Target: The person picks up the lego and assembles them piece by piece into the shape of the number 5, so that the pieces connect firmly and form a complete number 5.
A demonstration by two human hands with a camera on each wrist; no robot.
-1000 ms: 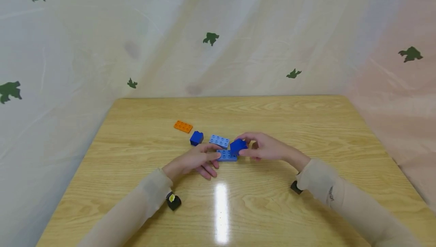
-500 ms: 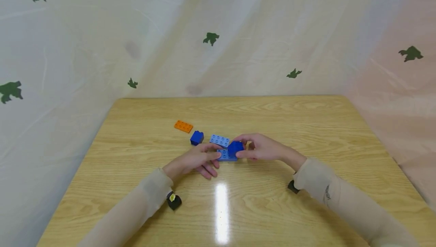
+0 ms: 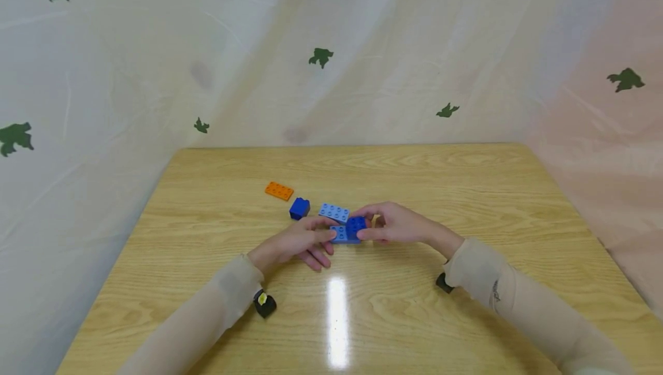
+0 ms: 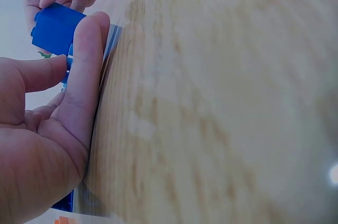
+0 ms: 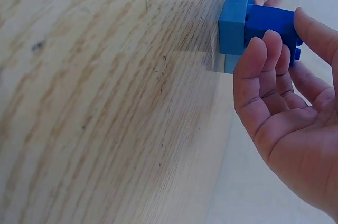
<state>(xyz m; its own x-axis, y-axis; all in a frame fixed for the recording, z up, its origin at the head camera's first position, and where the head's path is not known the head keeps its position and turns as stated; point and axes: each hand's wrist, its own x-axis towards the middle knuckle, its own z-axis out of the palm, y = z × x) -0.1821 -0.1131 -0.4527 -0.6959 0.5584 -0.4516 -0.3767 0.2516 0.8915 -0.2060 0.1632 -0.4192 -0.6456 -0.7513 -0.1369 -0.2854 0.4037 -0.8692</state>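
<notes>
Near the middle of the table a light blue building brick (image 3: 339,234) lies flat, its studs up. My left hand (image 3: 292,245) holds its left end, the thumb on top by the studs. A dark blue square brick (image 3: 356,226) sits upright on the right end, as the right wrist view shows with the dark blue brick (image 5: 269,20) against the studs of the light blue brick (image 5: 232,26). My right hand (image 3: 401,224) pinches it between thumb and fingers. Whether the studs are fully pressed in I cannot tell.
Just behind the held bricks lies a second light blue brick (image 3: 334,212). To its left are another dark blue brick (image 3: 299,209) and, farther back, a flat orange plate brick (image 3: 279,191). A patterned cloth (image 3: 321,104) hangs behind the wooden table (image 3: 414,329).
My right hand has moved slightly left and brought the dark blue brick from tilted, above the light blue brick, to level on its right end. The left hand stays in place.
</notes>
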